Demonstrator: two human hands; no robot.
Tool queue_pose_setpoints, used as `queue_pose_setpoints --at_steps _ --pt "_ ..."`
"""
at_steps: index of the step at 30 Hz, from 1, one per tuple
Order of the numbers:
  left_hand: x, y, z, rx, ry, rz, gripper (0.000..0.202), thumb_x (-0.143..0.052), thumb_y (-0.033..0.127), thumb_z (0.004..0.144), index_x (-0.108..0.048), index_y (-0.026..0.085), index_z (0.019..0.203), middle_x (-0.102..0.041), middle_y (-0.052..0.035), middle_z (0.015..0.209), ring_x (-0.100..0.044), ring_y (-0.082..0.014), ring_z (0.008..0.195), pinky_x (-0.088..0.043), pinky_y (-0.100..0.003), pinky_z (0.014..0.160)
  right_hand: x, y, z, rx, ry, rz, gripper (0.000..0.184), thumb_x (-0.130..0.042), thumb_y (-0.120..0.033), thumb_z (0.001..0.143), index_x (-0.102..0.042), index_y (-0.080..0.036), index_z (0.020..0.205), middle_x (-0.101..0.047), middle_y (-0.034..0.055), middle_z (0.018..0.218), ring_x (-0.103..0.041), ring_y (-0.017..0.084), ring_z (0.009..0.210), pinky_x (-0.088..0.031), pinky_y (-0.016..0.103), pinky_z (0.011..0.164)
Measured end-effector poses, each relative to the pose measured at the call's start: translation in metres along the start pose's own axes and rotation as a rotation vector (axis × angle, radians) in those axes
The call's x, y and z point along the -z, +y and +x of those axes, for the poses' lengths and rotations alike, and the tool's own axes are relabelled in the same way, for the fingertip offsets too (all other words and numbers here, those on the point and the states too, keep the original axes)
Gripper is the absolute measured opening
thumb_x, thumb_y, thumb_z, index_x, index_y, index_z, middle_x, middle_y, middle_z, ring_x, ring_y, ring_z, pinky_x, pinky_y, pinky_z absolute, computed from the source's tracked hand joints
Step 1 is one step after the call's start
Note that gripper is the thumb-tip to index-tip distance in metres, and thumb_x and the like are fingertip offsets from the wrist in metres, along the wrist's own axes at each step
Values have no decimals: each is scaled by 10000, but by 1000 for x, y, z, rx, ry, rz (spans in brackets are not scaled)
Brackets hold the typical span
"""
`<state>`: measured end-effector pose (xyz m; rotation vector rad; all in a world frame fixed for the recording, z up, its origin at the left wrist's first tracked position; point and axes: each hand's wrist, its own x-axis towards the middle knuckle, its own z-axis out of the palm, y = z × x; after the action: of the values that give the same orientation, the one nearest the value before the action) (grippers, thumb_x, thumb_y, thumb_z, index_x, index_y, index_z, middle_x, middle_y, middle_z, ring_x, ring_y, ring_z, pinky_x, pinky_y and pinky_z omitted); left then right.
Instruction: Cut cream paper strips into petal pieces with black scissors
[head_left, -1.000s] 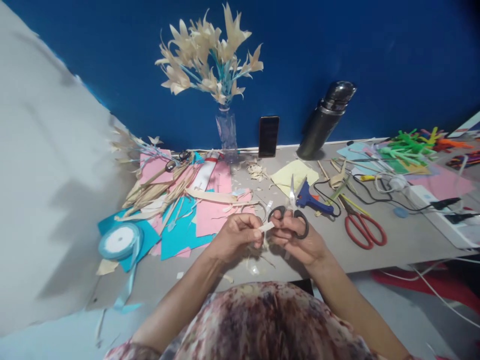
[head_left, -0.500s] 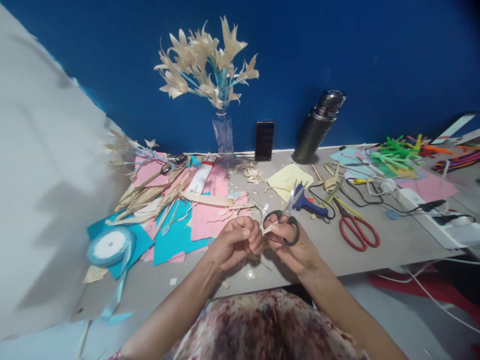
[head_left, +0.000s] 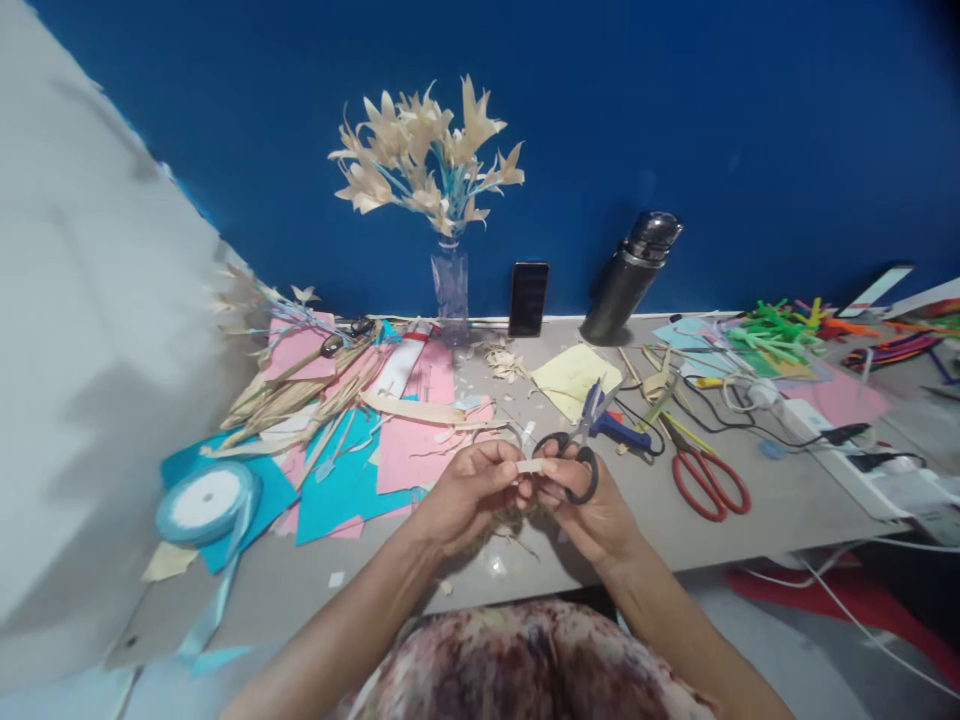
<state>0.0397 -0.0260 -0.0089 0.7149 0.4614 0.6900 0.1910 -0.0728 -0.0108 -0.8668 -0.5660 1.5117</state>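
Observation:
A short pale strip, the colour of the dried husk on the table, is stretched between my two hands. My left hand pinches its left end between thumb and finger. The thumb of my right hand presses on the other end. Black-handled scissors hang on the fingers of that same right hand, blades pointing away from me and slightly apart. Beyond the blades lies a blue glue gun. The lower fingers of both hands are partly hidden.
Coloured paper, dried husk strips and a ribbon roll crowd the left. A vase of husk flowers, a phone and a flask stand behind. Red-handled scissors and a power strip are right.
My hands have turned so the pale strip now lies level between both thumbs; before, it was tilted and mostly in my right fingers. The view has shifted slightly upward.

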Motion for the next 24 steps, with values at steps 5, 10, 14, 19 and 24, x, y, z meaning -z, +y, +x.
queue_pose_setpoints --at_steps 5,10,14,19,24 --pt "14 13 -2 14 19 4 224 -794 217 703 -593 121 674 -671 -66 797 -647 -152 680 -525 -267 633 19 1 -4 -21 13 -141 242 -805 -313 690 -663 -142 784 -613 -4 660 -383 61 476 -305 208 452" --pt "17 13 1 59 5 -3 222 -792 181 670 -581 126 629 -660 -42 735 -630 -130 621 -510 -247 612 13 5 -3 6 -9 -255 335 -828 -376 678 -664 -157 872 -626 -12 654 -442 83 513 -319 216 488" --pt "16 10 4 51 63 67 211 -802 163 647 -599 120 614 -642 -21 639 -604 -108 585 -472 -222 618 2 8 2 -6 -8 -349 336 -841 -326 665 -635 -163 875 -655 -3 679 -555 130 605 -394 231 563" --pt "17 8 5 15 81 117 196 -812 169 646 -630 109 606 -658 -33 610 -597 -103 581 -444 -211 621 -4 10 7 8 19 -340 279 -827 -290 680 -620 -168 822 -638 -8 672 -551 129 608 -394 233 571" --pt "18 6 3 46 7 -28 208 -807 191 669 -614 121 629 -687 -58 656 -636 -137 613 -478 -243 646 0 8 7 -61 -141 -45 248 -812 -282 667 -624 -176 789 -614 -2 674 -525 123 574 -392 242 549"
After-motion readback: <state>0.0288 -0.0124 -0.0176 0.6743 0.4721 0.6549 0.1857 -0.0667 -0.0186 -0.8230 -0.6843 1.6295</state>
